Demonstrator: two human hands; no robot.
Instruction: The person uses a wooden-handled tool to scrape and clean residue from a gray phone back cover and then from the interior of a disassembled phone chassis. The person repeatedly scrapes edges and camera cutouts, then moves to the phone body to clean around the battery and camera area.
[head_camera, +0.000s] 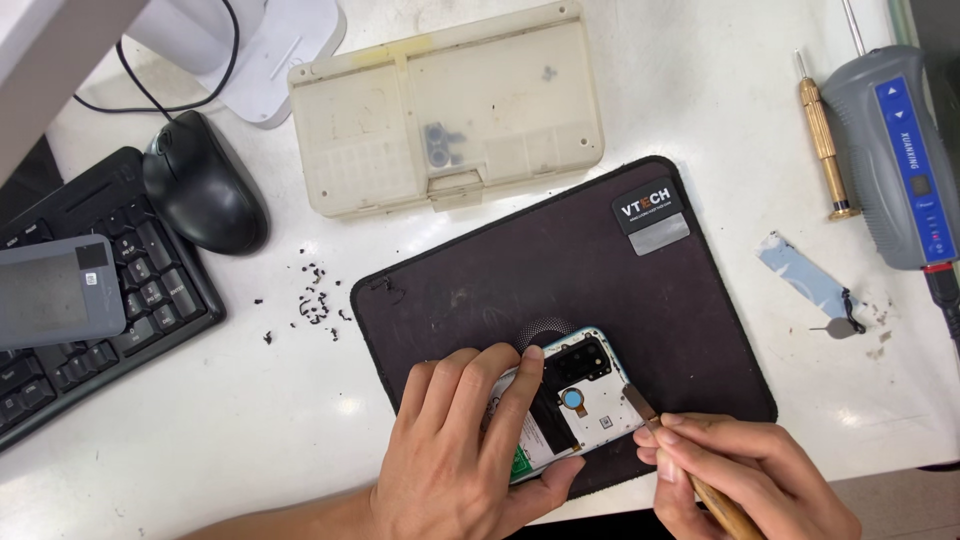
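While the left hand (455, 450) clamps down over an opened smartphone (575, 395), fingers curled across its body and the thumb hooked under its lower edge, we get a good look at the phone's exposed back: black camera block up top, a small round blue part in the middle, pale shielding around it, a scrap of green label peeking out by the palm. It lies tilted on the near part of a dark work mat (500, 270), close to the table's front edge. Over on the other side, the right hand (740, 470) is pinched tight around a wooden-handled pry tool (690, 465), and the flat metal tip is right up against the phone's right-hand edge, touching or very nearly so; the angle won't let me call it. Beyond the mat, a cloudy plastic parts tray (445, 105) sits with a few dark round bits in one compartment. Left of that, a black mouse (203, 183) rests beside a black keyboard (110, 290), and a grey phone-sized slab (58, 290) lies across the keys. Tiny black crumbs (315, 305) are scattered on the white table (200, 420) just off the mat's left corner. Far right, a brass precision screwdriver (823, 135) lies next to a grey-and-blue powered handheld tool (895, 155), with a pale blue strip (805, 272) and a small metal pin (835, 328) nearby.
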